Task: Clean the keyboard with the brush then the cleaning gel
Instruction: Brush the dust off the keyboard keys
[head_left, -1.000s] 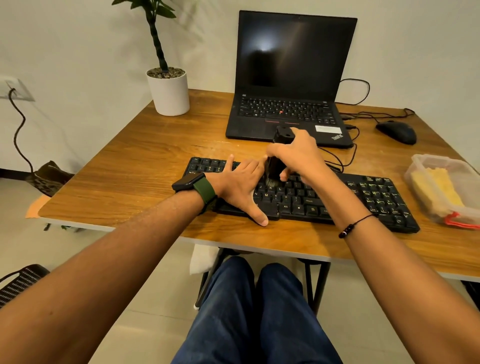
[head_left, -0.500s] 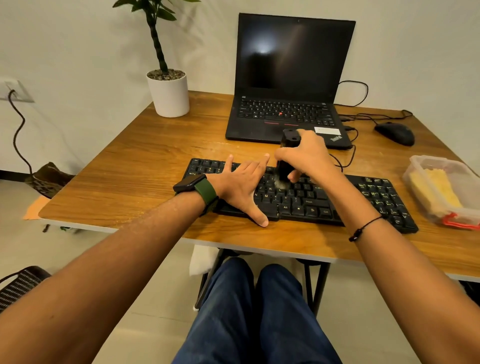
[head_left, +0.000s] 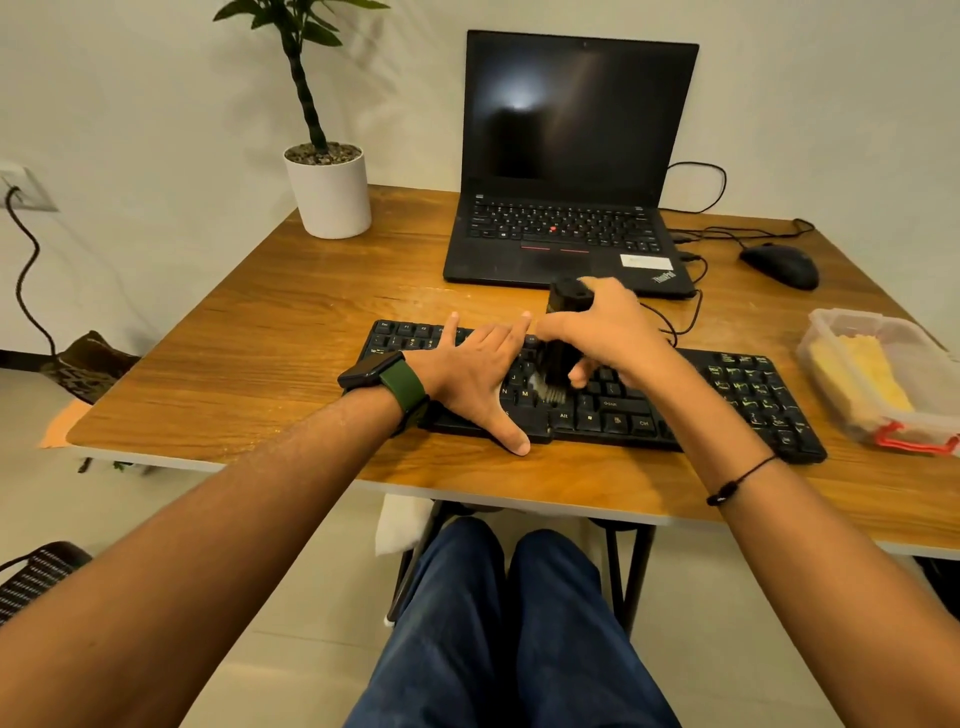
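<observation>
A black keyboard lies along the front of the wooden table. My left hand rests flat on the keyboard's left half, fingers spread, thumb over the front edge. Just to its right, my right hand grips a black brush held upright, its pale bristles down on the keys near the middle of the board. A clear plastic box with a red clasp holds the yellow cleaning gel at the table's right edge.
An open black laptop stands behind the keyboard. To its right lie a black mouse and cables. A white plant pot sits at the back left corner. My knees are under the table's front edge.
My right hand has drawn the brush down the keys towards me, from the upper rows to the lower rows. My left hand has stayed flat on the keyboard.
</observation>
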